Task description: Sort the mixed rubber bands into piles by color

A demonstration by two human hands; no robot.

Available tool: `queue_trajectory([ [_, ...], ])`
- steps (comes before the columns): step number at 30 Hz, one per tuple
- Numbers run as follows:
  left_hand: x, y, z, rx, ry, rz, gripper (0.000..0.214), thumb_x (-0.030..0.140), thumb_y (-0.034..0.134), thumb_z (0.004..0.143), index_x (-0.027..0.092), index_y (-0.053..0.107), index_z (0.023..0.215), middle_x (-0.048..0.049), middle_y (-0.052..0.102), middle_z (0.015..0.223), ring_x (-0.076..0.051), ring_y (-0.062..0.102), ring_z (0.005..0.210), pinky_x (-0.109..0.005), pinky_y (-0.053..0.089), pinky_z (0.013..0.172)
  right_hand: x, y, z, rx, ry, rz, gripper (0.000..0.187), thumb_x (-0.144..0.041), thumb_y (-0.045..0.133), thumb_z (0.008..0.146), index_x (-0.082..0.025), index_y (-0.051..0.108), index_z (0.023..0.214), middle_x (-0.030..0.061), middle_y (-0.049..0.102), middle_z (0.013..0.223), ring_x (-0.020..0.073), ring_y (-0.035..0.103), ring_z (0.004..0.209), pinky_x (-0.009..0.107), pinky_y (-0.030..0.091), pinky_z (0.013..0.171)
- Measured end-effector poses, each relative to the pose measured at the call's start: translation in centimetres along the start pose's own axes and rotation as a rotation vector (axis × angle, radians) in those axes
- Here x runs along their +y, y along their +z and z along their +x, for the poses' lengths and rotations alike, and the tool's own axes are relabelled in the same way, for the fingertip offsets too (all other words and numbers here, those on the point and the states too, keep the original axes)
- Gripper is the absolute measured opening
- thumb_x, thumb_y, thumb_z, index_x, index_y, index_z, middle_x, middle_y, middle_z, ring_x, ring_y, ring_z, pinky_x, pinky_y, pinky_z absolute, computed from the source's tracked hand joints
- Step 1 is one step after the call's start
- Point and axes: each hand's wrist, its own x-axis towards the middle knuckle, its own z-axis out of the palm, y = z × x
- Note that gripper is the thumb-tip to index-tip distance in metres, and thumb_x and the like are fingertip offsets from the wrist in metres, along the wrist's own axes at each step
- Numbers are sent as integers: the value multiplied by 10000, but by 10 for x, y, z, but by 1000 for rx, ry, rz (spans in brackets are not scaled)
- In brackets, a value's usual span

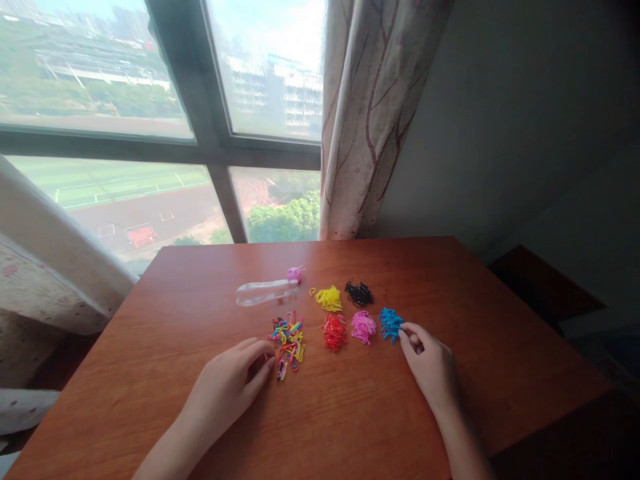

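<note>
My left hand (233,377) rests at the left edge of a mixed pile of small plastic safety-pin-shaped clips (290,340) in several colours. Its thumb and forefinger are pinched together; what lies between them is too small to make out. Over on the right, my right hand (430,363) touches the edge of a pile of blue clips (390,323) with closed fingertips. Whether a clip is in that pinch is hidden. Sorted by colour, pink clips (363,327), red clips (335,333), yellow clips (329,298) and black clips (359,293) lie in separate heaps between the hands.
Behind the mixed pile, a clear plastic bottle (265,292) lies on its side, with a pink cap (295,273) beside its neck. The brown wooden table (340,413) ends at a window (270,153) and a patterned curtain (365,120).
</note>
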Motion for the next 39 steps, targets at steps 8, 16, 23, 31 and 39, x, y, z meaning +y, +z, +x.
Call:
queue_trajectory([
  [8, 3, -1, 1, -51, -16, 46, 220, 300, 436, 919, 251, 647, 878, -10, 688, 872, -163, 618, 743, -238, 442, 680, -3, -4, -1, -9, 1, -16, 425, -521, 460, 923, -181, 715, 920, 35, 634, 620, 164, 589, 543, 262, 423, 569],
  [16, 3, -1, 0, -67, -19, 33, 207, 289, 435, 928, 251, 630, 870, 3, 673, 868, -155, 611, 744, -232, 423, 678, -9, -8, -1, 13, -16, -15, 400, -506, 485, 921, -179, 715, 922, 29, 633, 629, 158, 589, 542, 257, 426, 577],
  [23, 4, -1, 0, -60, -28, 18, 186, 270, 450, 922, 258, 631, 882, 20, 666, 865, -145, 608, 735, -226, 403, 665, -60, -1, -6, -82, -106, 151, 250, -357, 506, 941, -204, 700, 903, 33, 676, 720, 153, 601, 580, 241, 445, 591],
  [31, 3, 1, -1, -65, -24, 34, 173, 249, 451, 914, 252, 623, 898, 8, 655, 863, -153, 592, 742, -234, 396, 675, -130, 26, -23, -295, -241, 293, 172, -187, 512, 919, -214, 676, 874, 17, 688, 768, 148, 619, 672, 228, 414, 655],
  [39, 1, 4, -2, -66, -18, 14, 127, 235, 487, 893, 253, 611, 878, 16, 649, 875, -150, 597, 768, -227, 392, 686, -148, 42, -42, -455, -279, 282, 151, -109, 556, 869, -227, 648, 856, -12, 673, 767, 144, 604, 700, 231, 359, 664],
])
